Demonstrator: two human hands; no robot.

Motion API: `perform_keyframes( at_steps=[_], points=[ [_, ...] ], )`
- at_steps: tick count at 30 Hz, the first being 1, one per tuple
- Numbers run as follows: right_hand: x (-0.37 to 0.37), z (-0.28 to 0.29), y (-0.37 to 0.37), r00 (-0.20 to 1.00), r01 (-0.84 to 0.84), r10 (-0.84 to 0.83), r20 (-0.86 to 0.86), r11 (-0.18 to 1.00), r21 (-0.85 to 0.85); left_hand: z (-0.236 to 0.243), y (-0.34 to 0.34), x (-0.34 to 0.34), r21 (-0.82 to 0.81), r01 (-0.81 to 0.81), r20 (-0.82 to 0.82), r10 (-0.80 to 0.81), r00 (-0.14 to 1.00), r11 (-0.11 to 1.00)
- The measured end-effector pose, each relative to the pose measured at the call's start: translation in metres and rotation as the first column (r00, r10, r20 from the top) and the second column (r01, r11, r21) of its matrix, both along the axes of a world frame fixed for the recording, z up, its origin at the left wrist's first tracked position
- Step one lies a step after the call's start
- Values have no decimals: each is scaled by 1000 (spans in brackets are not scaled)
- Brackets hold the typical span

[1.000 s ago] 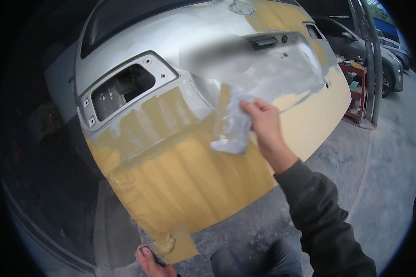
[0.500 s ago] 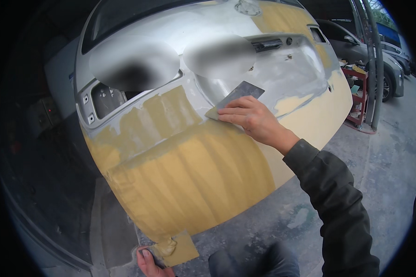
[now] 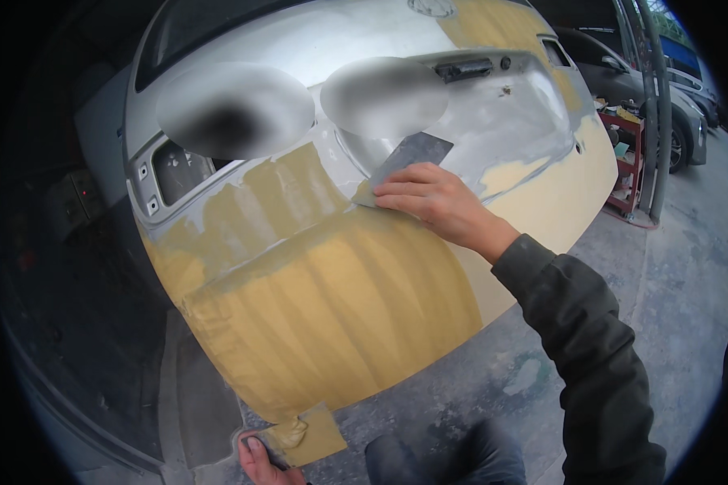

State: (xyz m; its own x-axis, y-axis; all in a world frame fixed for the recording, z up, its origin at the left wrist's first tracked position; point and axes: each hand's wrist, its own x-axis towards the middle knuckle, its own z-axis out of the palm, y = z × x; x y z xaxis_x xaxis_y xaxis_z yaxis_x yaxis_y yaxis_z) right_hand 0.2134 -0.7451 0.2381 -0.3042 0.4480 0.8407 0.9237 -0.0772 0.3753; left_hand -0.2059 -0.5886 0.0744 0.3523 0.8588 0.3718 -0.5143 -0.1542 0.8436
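My right hand (image 3: pixel 453 206) grips a flat grey putty spreader (image 3: pixel 419 153), its fingers pressed on the blade. The spreader's lower edge, smeared with yellow filler, lies on a silver car tailgate (image 3: pixel 493 117) beside the licence plate recess. Broad streaks of yellow filler (image 3: pixel 348 299) cover the panel's lower part, with more greenish-yellow strips at the left. Low in the view, my left hand (image 3: pixel 263 465) holds a thin plate (image 3: pixel 319 436) coated with yellow filler, a soft lump of filler (image 3: pixel 291 434) on it. Some of the left fingers are hidden beneath the plate.
A red tool cart (image 3: pixel 627 162) with items on it stands at the right by a grey post (image 3: pixel 653 121). Behind it is a parked grey car (image 3: pixel 679 113). The floor (image 3: pixel 615 323) is stained concrete. Two blurred ovals cover part of the tailgate.
My right hand and the spreader have shifted slightly left and up along the panel. The view has tilted a little. My left hand stays in place with the plate.
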Motion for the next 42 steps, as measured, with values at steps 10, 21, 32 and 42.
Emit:
perform_keyframes(
  at_steps=[10,21,32,42],
  points=[
    [6,1,-13,999,52,-52,-7,997,54,3,-9,3,-24,-2,18,3,1000,1000],
    [6,3,-23,998,55,-54,-20,997,57,1,-7,3,-17,27,42,-26,999,999],
    [0,-8,1,999,12,-13,41,1000,28,-2,-6,0,9,18,40,-18,999,1000],
    [-69,-49,-68,980,-5,44,-196,981,196,-3,-45,38,-41,34,44,-32,999,999]
  ],
)
